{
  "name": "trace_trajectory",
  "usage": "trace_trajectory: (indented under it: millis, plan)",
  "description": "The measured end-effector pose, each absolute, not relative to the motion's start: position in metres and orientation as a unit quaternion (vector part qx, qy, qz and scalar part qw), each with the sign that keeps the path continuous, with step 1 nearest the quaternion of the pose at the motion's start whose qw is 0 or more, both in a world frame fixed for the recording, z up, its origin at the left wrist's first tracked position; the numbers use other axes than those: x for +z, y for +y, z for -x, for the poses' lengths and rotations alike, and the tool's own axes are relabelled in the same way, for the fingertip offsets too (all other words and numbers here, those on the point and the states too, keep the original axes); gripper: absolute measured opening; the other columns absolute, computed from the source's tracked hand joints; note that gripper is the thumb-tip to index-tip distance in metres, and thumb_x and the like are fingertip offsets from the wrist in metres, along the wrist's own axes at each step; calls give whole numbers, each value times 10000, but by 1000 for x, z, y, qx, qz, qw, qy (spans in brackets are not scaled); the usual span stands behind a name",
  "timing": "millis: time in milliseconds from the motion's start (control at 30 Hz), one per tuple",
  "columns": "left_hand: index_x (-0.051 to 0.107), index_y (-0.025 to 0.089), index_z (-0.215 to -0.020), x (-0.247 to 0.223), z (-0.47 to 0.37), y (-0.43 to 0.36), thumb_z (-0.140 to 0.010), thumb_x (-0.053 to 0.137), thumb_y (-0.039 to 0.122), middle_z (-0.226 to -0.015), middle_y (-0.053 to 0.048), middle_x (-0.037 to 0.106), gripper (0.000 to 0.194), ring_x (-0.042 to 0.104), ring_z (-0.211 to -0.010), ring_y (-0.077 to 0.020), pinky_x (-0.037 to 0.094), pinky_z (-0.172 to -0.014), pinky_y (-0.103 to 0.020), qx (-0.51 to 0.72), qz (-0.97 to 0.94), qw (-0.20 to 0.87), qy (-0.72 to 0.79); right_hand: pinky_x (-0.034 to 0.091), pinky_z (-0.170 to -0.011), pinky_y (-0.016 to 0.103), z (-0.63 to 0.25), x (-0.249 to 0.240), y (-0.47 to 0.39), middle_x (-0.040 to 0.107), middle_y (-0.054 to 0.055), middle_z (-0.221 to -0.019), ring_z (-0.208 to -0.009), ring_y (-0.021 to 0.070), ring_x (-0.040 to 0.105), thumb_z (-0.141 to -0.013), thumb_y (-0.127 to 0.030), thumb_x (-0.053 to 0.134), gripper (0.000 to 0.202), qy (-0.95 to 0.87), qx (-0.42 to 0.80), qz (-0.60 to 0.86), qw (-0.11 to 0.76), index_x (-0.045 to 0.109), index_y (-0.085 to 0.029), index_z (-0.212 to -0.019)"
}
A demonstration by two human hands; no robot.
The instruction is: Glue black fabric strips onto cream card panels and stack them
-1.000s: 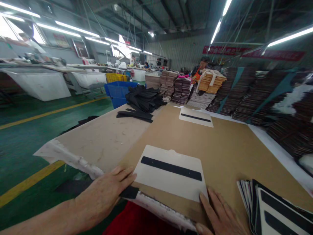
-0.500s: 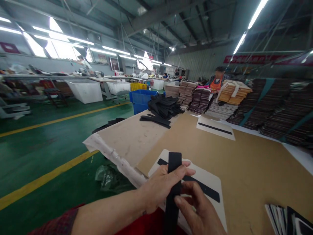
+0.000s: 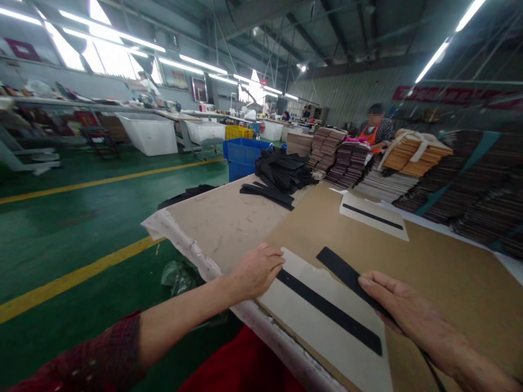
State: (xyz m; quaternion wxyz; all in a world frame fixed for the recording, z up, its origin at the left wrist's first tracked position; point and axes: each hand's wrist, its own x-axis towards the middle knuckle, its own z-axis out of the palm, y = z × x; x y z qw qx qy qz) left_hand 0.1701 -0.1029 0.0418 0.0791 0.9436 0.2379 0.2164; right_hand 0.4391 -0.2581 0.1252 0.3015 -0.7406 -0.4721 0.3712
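Note:
A white panel (image 3: 314, 326) with rounded corners lies at the table's near edge, a long black band (image 3: 330, 310) running along it. At the panel's upper left end is my left hand (image 3: 261, 269), its fingers curled together on the corner and covering one end of the band; its thumb is hidden. My right hand (image 3: 392, 299) pinches a separate black fabric strip (image 3: 339, 267) between thumb and fingers, over the panel's right side. The strip's far end points up and left, and its tail hangs down under my wrist.
A similar white panel (image 3: 373, 215) lies farther back on the brown board (image 3: 449, 267). Black strips (image 3: 281, 171) are heaped at the table's far left, beside a blue bin (image 3: 245, 155). Tall stacks (image 3: 351, 158) line the back, where a person in an orange apron (image 3: 371, 133) stands.
My hands have come apart: the left moved off the black strip to the panel's corner, while the right carried the strip to the right. The view has shifted slightly.

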Motion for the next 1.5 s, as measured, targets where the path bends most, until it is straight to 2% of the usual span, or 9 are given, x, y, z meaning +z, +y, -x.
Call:
trace_trajectory:
  millis: [200, 467, 633, 767, 900, 1133, 1267, 1367, 1500]
  plan:
    - [695, 178, -977, 32, -176, -91, -981, 435, 233, -1056, -52, 672, 265, 580, -993, -204, 489, -924, -360, 181, -952, 66, 238, 250, -464, 182, -402, 101, -192, 399, -74, -618, -512, 73, 339, -925, -488, 449, 276, -475, 457, 704, 265, 495, -233, -832]
    - [660, 177, -917, 31, -173, -96, -995, 414, 239, -981, -48, 632, 265, 556, -921, -193, 464, -894, -347, 170, -953, 29, 248, 273, -495, 236, -395, 72, -152, 420, -60, -594, -515, 97, 361, -920, -394, 430, 231, -529, 414, 712, 204, 516, -222, -792]
    - [643, 170, -896, 36, -175, -98, -992, 426, 236, -933, -54, 622, 246, 544, -886, -198, 453, -844, -341, 167, -953, 17, 252, 340, -590, 270, -397, 67, -146, 527, -17, -659, -623, 132, 470, -913, -349, 437, 237, -582, 340, 720, 163, 562, -201, -775]
    - [623, 163, -1050, 35, -176, -98, -986, 438, 227, -1088, -68, 634, 206, 564, -1011, -204, 446, -912, -340, 165, -948, 33, 269, 344, -624, 286, -396, 66, -143, 568, 0, -681, -662, 149, 505, -911, -328, 456, 224, -597, 314, 727, 132, 580, -197, -777]
    - [582, 116, -1224, 25, -175, -95, -999, 376, 193, -1348, -106, 582, 315, 529, -1198, -209, 367, -1042, -346, 159, -959, -7, 233, 338, -634, 290, -399, 61, -140, 583, 9, -681, -663, 151, 511, -905, -312, 468, 221, -608, 296, 726, 126, 574, -195, -750]
    - [611, 73, -1201, 19, -176, -91, -996, 360, 191, -1344, -132, 602, 345, 532, -1234, -209, 355, -1036, -345, 138, -967, -53, 207, 368, -655, 286, -398, 57, -139, 640, 34, -744, -710, 157, 552, -896, -325, 506, 205, -607, 287, 726, 149, 601, -185, -781]
    - [628, 107, -1192, 20, -178, -90, -993, 375, 197, -1335, -110, 615, 335, 539, -1228, -202, 355, -1043, -344, 140, -965, -47, 217, 370, -570, 260, -415, 71, -153, 642, 5, -741, -622, 133, 550, -850, -378, 584, 204, -550, 420, 698, 183, 587, -193, -936]
    - [622, 138, -1229, 21, -178, -90, -999, 382, 230, -1361, -74, 603, 344, 551, -1202, -193, 359, -1055, -337, 141, -962, -26, 232, 395, -558, 250, -454, 82, -174, 659, -15, -825, -606, 124, 561, -772, -374, 679, 365, -499, 549, 645, 184, 556, -234, -1086]
    - [621, 143, -1255, 22, -178, -87, -1008, 354, 235, -1382, -77, 588, 374, 538, -1211, -198, 359, -1062, -345, 140, -963, -15, 230, 370, -584, 231, -509, 89, -211, 605, -40, -736, -615, 103, 522, -718, -357, 726, 348, -465, 554, 660, 204, 587, -218, -1005]
